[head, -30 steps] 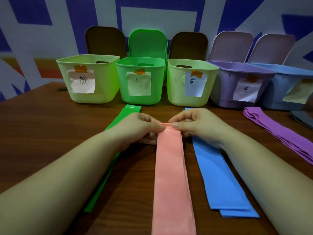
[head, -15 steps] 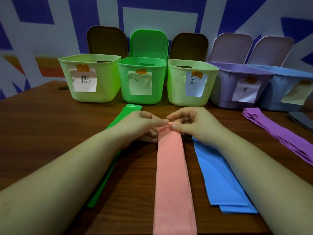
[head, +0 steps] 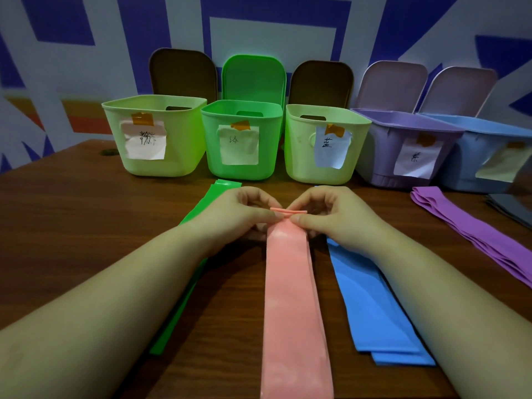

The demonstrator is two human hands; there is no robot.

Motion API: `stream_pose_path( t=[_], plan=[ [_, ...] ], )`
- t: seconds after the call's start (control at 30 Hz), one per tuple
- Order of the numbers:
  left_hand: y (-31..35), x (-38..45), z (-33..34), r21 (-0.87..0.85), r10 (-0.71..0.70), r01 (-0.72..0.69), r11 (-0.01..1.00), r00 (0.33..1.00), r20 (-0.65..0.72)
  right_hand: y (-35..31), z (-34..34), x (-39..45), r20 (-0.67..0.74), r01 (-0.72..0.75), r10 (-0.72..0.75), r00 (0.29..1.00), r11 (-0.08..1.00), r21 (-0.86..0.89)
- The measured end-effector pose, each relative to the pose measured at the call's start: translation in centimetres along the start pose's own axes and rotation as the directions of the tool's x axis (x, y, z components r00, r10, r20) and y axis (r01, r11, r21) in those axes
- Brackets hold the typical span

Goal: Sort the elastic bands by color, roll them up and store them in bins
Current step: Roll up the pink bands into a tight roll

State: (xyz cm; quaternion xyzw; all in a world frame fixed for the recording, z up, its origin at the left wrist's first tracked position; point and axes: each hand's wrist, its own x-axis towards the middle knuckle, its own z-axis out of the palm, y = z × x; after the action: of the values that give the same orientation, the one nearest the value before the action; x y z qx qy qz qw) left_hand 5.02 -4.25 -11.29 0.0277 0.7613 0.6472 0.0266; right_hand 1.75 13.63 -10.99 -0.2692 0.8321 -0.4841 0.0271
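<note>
With both my left hand (head: 239, 217) and right hand (head: 331, 217) pinching the pink band's (head: 290, 283) first fold just before the green bin (head: 241, 139), I judge uneven thumb pressure could skew or spring the roll.

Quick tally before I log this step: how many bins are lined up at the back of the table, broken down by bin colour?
Pale yellow-green bins: 2
Bright green bin: 1
Purple bin: 1
Blue bin: 1
Total: 5 bins
</note>
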Motion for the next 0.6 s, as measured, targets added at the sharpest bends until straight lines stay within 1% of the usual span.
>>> stream_pose_path(
  t=[0.07,0.17,0.23,0.37,0.43,0.5,0.6],
  plan=[
    [-0.01,0.02,0.0,-0.002,0.015,-0.015,1.0,1.0,-0.003,-0.06,0.03,-0.04,-0.014,0.022,-0.022,1.0,0.999,-0.028],
    [0.02,-0.06,0.06,-0.049,0.016,-0.016,0.999,1.0,0.008,-0.19,0.03,-0.18,-0.051,0.053,-0.056,0.997,0.997,-0.059],
    [-0.02,-0.03,0.08,-0.045,0.014,-0.014,0.999,1.0,0.0,-0.26,0.06,-0.25,-0.045,0.051,-0.054,0.997,0.997,-0.065],
    [-0.01,-0.07,0.15,-0.028,0.016,-0.016,0.999,1.0,-0.005,-0.29,0.18,-0.2,0.002,-0.028,0.028,1.0,0.995,0.096],
    [0.0,-0.13,0.18,-0.041,0.017,-0.017,0.999,1.0,-0.005,-0.12,0.27,-0.01,-0.002,-0.093,0.095,0.996,0.986,0.139],
    [0.02,-0.13,0.06,-0.047,0.017,-0.018,0.999,1.0,-0.008,-0.05,0.38,0.1,0.028,-0.16,0.158,0.987,0.975,0.157],
    [0.12,-0.07,-0.16,-0.063,0.003,-0.003,0.998,1.0,0.001,-0.13,0.23,0.08,0.049,-0.156,0.149,0.988,0.969,0.19]
  ],
)
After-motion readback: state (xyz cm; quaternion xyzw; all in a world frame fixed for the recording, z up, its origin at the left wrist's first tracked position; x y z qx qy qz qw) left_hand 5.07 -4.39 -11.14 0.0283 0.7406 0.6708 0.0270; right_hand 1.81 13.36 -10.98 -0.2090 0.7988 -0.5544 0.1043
